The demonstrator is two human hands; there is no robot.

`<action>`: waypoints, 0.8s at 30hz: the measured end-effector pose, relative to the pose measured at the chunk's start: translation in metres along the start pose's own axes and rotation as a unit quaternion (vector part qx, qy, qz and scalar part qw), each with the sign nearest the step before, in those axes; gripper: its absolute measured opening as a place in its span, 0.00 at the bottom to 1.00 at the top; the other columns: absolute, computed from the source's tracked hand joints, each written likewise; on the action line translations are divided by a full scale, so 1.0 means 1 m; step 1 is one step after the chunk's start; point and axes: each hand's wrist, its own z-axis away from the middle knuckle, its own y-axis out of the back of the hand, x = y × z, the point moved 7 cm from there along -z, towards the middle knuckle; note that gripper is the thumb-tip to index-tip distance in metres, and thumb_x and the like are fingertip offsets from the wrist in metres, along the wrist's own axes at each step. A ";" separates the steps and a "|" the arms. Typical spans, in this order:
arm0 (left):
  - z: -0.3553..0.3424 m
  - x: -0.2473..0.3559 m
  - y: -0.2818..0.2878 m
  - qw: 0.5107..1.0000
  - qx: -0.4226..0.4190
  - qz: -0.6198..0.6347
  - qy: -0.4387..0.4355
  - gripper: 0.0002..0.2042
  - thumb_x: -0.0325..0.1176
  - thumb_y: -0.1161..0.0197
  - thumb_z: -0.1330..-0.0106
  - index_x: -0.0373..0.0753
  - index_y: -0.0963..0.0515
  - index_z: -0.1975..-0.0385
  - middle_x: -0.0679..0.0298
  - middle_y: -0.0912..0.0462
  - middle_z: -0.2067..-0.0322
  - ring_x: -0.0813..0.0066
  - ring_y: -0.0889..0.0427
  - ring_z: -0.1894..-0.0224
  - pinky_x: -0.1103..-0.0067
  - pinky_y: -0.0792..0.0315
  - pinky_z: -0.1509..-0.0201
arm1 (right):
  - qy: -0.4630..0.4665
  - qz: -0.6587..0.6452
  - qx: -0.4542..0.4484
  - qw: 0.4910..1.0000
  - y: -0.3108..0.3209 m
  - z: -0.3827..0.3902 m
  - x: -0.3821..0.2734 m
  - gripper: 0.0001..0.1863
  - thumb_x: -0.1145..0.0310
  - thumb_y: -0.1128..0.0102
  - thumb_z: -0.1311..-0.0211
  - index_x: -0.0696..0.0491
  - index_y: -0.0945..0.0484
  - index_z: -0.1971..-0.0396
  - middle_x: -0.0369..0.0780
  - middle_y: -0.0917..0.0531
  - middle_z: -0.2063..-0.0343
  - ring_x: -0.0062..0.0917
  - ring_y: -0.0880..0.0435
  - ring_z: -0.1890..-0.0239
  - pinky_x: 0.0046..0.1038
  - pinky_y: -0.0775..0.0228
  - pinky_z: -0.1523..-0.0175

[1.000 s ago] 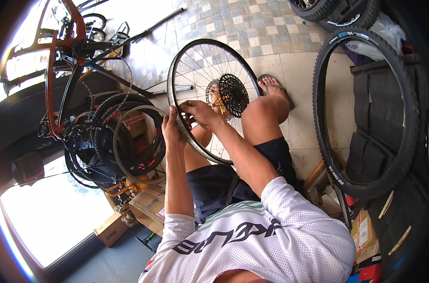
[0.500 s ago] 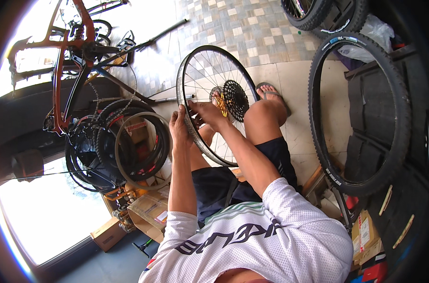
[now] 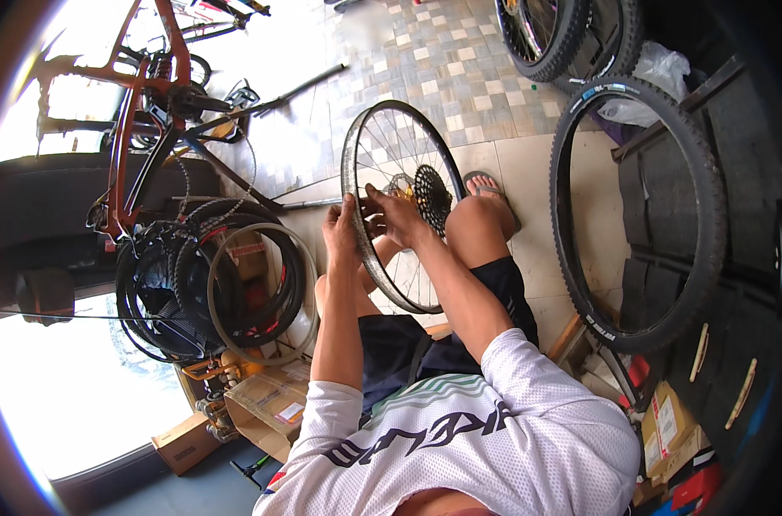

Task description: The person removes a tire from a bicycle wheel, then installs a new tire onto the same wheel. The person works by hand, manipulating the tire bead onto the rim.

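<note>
A bicycle wheel without a tyre stands upright between my legs, a silvery strip running round its outer rim face. Toward its right side are a large black cassette and a gold-coloured hub, partly hidden by my right hand. My left hand is closed at the rim's left outer edge, thumb up along the rim face. From the inner side, my right hand reaches the same stretch of rim, fingers curled and a little apart among the spokes. Whether a small piece lies between my fingers is hidden.
A loose black tyre stands at right against dark panels. More wheels stand behind it. An orange-brown bicycle frame hangs at left above stacked tyres and rims. Cardboard boxes sit at lower left.
The view has shifted slightly. The wheel and my left hand sit a little farther right in the picture. My right hand's fingers have spread somewhat at the rim.
</note>
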 end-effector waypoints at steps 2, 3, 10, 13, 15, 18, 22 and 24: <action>-0.001 -0.001 -0.004 1.000 0.002 -0.007 -0.008 0.16 0.43 0.33 0.28 0.37 0.28 0.67 0.60 0.18 0.75 0.74 0.21 0.82 0.76 0.24 0.82 | -0.004 0.091 0.049 0.995 0.004 -0.003 -0.003 0.16 0.65 0.39 0.28 0.59 0.18 0.48 0.39 0.14 0.61 0.22 0.17 0.68 0.26 0.22 0.61; -0.002 -0.002 -0.004 1.000 -0.004 -0.015 -0.010 0.16 0.43 0.34 0.26 0.36 0.27 0.64 0.59 0.18 0.74 0.74 0.22 0.81 0.77 0.25 0.81 | 0.031 0.013 0.015 0.999 -0.002 0.002 -0.006 0.16 0.63 0.38 0.28 0.60 0.18 0.49 0.40 0.14 0.62 0.23 0.16 0.67 0.26 0.22 0.61; -0.020 -0.001 -0.003 0.989 -0.018 -0.132 -0.061 0.17 0.41 0.34 0.27 0.33 0.29 0.67 0.54 0.18 0.73 0.66 0.16 0.77 0.72 0.19 0.76 | 0.000 0.007 -0.005 1.000 -0.010 0.015 -0.022 0.07 0.65 0.42 0.25 0.51 0.19 0.60 0.32 0.16 0.68 0.19 0.19 0.70 0.24 0.24 0.63; -0.010 -0.001 -0.033 0.993 -0.036 -0.105 -0.045 0.18 0.41 0.34 0.27 0.32 0.30 0.68 0.53 0.18 0.74 0.66 0.17 0.78 0.72 0.19 0.78 | 0.054 0.001 0.008 0.998 0.007 0.020 -0.028 0.07 0.65 0.45 0.24 0.51 0.20 0.58 0.31 0.17 0.68 0.18 0.20 0.70 0.22 0.26 0.62; -0.007 0.003 -0.034 0.990 -0.026 -0.128 -0.047 0.18 0.42 0.34 0.27 0.33 0.30 0.68 0.53 0.18 0.74 0.66 0.16 0.79 0.72 0.20 0.79 | 0.063 -0.022 -0.025 0.997 0.001 0.024 -0.028 0.09 0.64 0.46 0.23 0.51 0.20 0.55 0.32 0.18 0.67 0.18 0.20 0.68 0.23 0.26 0.61; 0.001 0.005 -0.039 0.992 -0.019 -0.117 -0.047 0.19 0.43 0.33 0.28 0.33 0.31 0.68 0.53 0.18 0.75 0.68 0.17 0.79 0.74 0.21 0.81 | 0.070 -0.084 -0.024 0.994 0.001 0.028 -0.030 0.09 0.63 0.47 0.22 0.50 0.20 0.54 0.32 0.18 0.66 0.19 0.21 0.66 0.24 0.27 0.60; -0.003 0.002 -0.064 0.981 -0.015 -0.160 -0.110 0.25 0.49 0.26 0.34 0.35 0.30 0.76 0.64 0.24 0.79 0.78 0.30 0.77 0.76 0.32 0.75 | 0.101 -0.042 0.051 0.993 0.033 0.027 -0.044 0.10 0.62 0.46 0.22 0.50 0.20 0.52 0.32 0.18 0.62 0.20 0.21 0.65 0.23 0.28 0.60; 0.004 0.002 -0.065 0.979 -0.011 -0.173 -0.105 0.25 0.50 0.26 0.35 0.35 0.29 0.77 0.64 0.25 0.80 0.78 0.31 0.76 0.76 0.34 0.74 | 0.104 -0.042 0.002 0.994 0.029 0.036 -0.046 0.11 0.63 0.47 0.22 0.51 0.21 0.50 0.34 0.17 0.58 0.22 0.18 0.60 0.25 0.25 0.55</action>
